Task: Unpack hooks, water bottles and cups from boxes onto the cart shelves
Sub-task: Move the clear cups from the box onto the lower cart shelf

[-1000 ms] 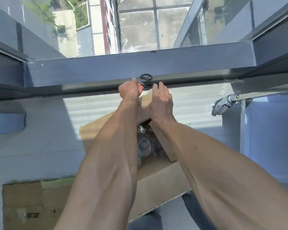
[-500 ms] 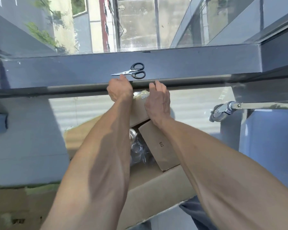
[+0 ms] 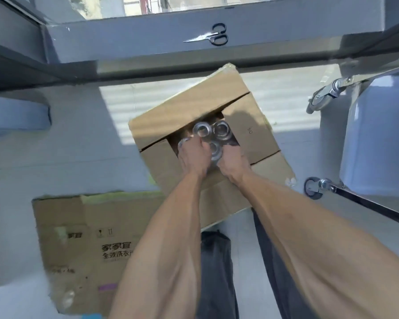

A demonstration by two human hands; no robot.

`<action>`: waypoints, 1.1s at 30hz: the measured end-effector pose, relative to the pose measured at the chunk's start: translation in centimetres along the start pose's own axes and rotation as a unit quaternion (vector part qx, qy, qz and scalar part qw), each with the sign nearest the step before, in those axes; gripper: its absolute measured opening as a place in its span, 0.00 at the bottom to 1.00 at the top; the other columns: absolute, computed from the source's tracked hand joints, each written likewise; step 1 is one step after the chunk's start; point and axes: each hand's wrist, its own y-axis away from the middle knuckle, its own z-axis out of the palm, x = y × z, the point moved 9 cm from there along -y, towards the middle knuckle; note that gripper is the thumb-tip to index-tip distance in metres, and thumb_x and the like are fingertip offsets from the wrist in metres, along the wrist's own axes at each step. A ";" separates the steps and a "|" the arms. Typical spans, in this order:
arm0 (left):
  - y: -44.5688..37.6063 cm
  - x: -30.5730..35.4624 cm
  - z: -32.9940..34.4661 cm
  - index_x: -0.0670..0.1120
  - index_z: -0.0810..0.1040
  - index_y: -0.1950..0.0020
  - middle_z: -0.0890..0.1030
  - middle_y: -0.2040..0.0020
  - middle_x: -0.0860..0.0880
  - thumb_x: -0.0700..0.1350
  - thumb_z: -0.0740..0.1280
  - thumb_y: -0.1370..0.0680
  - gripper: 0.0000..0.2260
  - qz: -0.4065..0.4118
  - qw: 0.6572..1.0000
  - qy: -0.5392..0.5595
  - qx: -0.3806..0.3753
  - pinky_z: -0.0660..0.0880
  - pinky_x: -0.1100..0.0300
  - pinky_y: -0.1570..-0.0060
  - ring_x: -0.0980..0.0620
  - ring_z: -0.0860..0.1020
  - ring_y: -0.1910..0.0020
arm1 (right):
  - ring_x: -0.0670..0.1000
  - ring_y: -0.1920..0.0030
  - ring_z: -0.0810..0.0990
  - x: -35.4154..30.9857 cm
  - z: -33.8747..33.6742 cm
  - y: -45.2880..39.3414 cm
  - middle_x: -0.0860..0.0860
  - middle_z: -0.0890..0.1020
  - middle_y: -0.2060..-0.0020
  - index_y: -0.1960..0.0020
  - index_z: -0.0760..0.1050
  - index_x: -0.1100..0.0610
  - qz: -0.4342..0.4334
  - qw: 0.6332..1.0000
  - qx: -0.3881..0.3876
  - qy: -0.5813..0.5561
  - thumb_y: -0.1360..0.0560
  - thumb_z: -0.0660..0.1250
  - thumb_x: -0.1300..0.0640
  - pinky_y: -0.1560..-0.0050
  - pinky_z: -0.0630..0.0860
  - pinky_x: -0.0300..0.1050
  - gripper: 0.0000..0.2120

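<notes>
down in the open cardboard box [image 3: 194, 107] on the floor sit the glass cups [image 3: 213, 132], packed tight with round rims facing straight up. each cup's long axis looks vertical, mouth up and base down in the carton, though only the rims and a bit of wall show. at least three rims visible, touching or nearly so; how many lie beneath, can't tell.

handling guess: clear glass, rigid, smooth, likely slick and breakable, each one light but the cluster adds up. some look film-wrapped, blurred, not sure. best hold is round the wall just under the rim, or two fingers inside the mouth, lifting straight up along the axis so neighbours don't knock.

left hand [image 3: 194, 157] is curled down into the opening over the near-left cups, fingers buried among them. right hand [image 3: 234, 160] is curled just beside it on the near-right cup. both seem clamped on glass, the two hands close together, nearly touching; exact finger wrap is hidden.

box flaps are folded outward and the box sits skewed to the room. second flat cardboard box [image 3: 83, 238] with printed text lies near left, closed. scissors [image 3: 211, 38] rest on the grey window ledge [image 3: 136, 38], well apart from the hands. cart casters [image 3: 320, 100] show at right, so the shelves should be near.
</notes>
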 end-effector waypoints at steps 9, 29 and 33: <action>5.3 -3.6 5.4 0.42 0.81 0.45 0.81 0.45 0.41 0.42 0.63 0.22 0.10 0.009 0.974 -0.184 -0.130 0.75 0.55 0.54 0.41 0.80 0.44 | 0.60 0.33 0.69 3.2 3.0 3.8 0.60 0.67 0.32 0.32 0.66 0.65 0.023 0.997 0.071 -0.005 0.23 0.58 0.63 0.32 0.67 0.50 0.20; 6.2 -15.4 1.3 0.41 0.50 0.23 0.64 0.28 0.36 0.51 0.69 0.25 0.39 -0.280 0.960 -0.018 -0.015 0.73 0.49 0.44 0.35 0.77 0.40 | 0.66 0.24 0.53 7.0 -2.5 0.6 0.65 0.55 0.24 0.24 0.53 0.62 0.143 0.977 0.156 0.000 0.27 0.70 0.51 0.26 0.54 0.58 0.40; 5.5 -16.0 1.3 0.43 0.53 0.25 0.72 0.36 0.39 0.43 0.70 0.27 0.36 -0.265 0.962 -0.015 0.063 0.73 0.47 0.48 0.35 0.78 0.46 | 0.63 0.25 0.59 7.3 -1.9 0.1 0.64 0.61 0.25 0.25 0.58 0.62 0.104 0.964 0.238 0.059 0.29 0.68 0.55 0.27 0.56 0.58 0.36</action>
